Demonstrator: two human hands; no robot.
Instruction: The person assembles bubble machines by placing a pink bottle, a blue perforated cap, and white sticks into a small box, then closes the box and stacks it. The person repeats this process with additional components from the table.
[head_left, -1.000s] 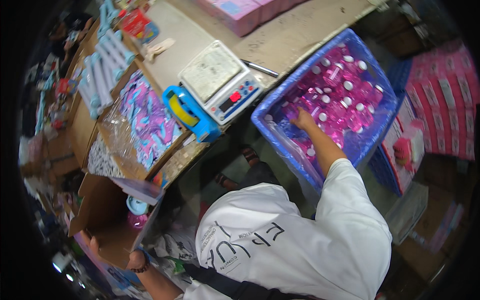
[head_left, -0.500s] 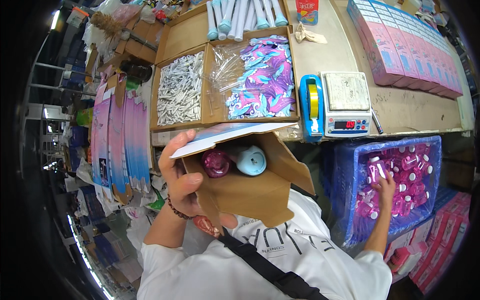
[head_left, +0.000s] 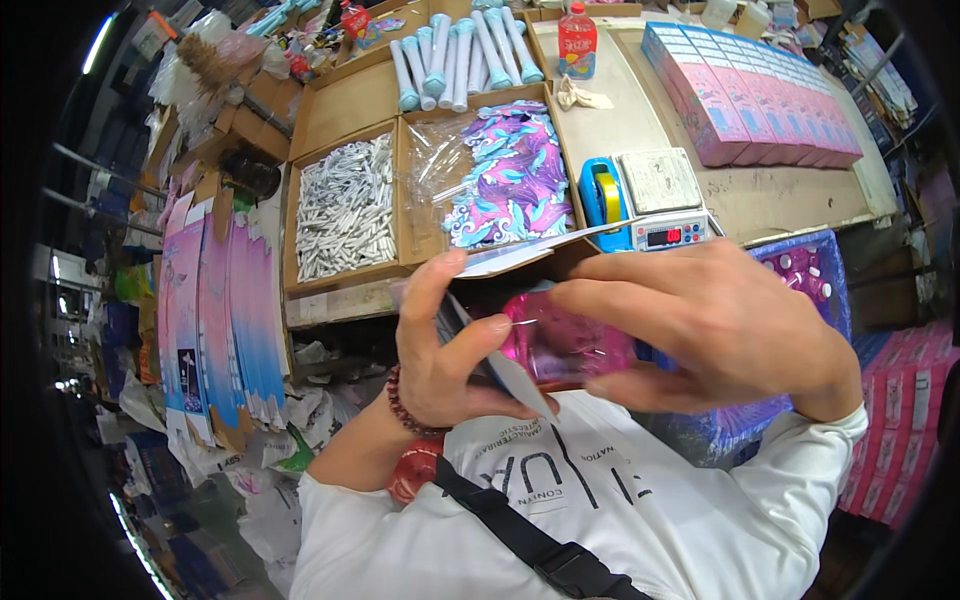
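Close before the chest, below the grey digital scale (head_left: 664,196) on the worktop (head_left: 770,195) | left hand (head_left: 445,345) grips small brown cardboard carton (head_left: 520,262), steadying its white flap open | right hand (head_left: 720,325) cups glossy pink packet (head_left: 560,345) at its mouth, fingers curled around it.

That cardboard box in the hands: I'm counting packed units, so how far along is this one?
Looks done: pink items already sit inside the cardboard box. In hand: the left hand grips the box and its open flap while the right hand covers the pink contents. Left: the flap is not yet shut, and more pink bottles wait in the blue crate.
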